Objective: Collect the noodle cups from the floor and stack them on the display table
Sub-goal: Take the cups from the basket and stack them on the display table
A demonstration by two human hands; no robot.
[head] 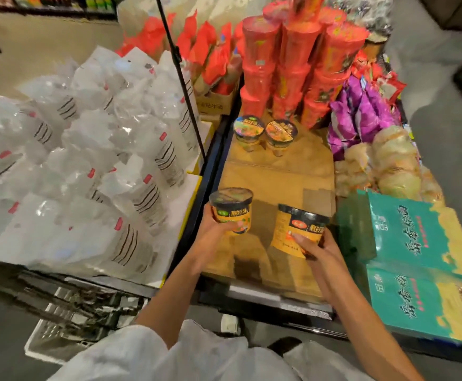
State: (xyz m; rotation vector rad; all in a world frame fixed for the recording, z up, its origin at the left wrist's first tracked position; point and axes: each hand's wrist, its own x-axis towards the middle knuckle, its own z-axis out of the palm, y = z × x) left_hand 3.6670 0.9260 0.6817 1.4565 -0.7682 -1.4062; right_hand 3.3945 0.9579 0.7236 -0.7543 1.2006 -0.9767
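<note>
My left hand [213, 232] grips an orange noodle cup with a dark lid [231, 209], held upright above the display table's cardboard-covered top [276, 177]. My right hand [315, 247] grips a second orange noodle cup [297, 228], tilted to the left, also over the cardboard. Two more dark-lidded noodle cups [248, 132] [280, 134] stand side by side further back on the cardboard, in front of a tall pile of red cups [293, 64].
White plastic bags [87, 160] fill the table section on the left, behind a black pole [181, 78]. Purple packets [359, 114], pale round packs [394, 166] and teal boxes [414, 243] line the right. A white crate [68, 323] sits on the floor at lower left.
</note>
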